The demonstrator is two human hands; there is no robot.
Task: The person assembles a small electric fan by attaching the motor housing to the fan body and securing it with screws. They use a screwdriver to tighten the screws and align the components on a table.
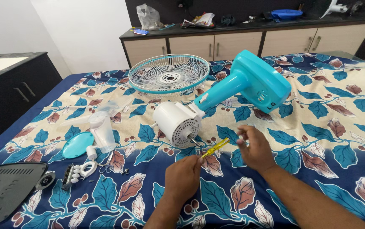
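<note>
Yellow translucent-handled screwdriver [215, 148] gripped in closed left hand [182, 178], tip aimed at white ribbed round motor housing [177, 123] of turquoise plastic fan body [250, 82], laid flat on leaf-patterned bedsheet [327, 127] for access. Right hand [254, 148] raised beside screwdriver, fingertips pinched together; anything held cannot be told.

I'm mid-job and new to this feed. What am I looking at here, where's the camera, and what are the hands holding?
There is one view, from a camera on the person's head, looking down at a bed with a leaf-patterned sheet. The left hand holds a yellow screwdriver. The right hand is raised beside its tip; whether it pinches something small is unclear. Ahead lies a turquoise fan body with its white motor exposed. A wire fan guard lies behind; at left are a clear blade piece, small parts and a dark tray.
</note>
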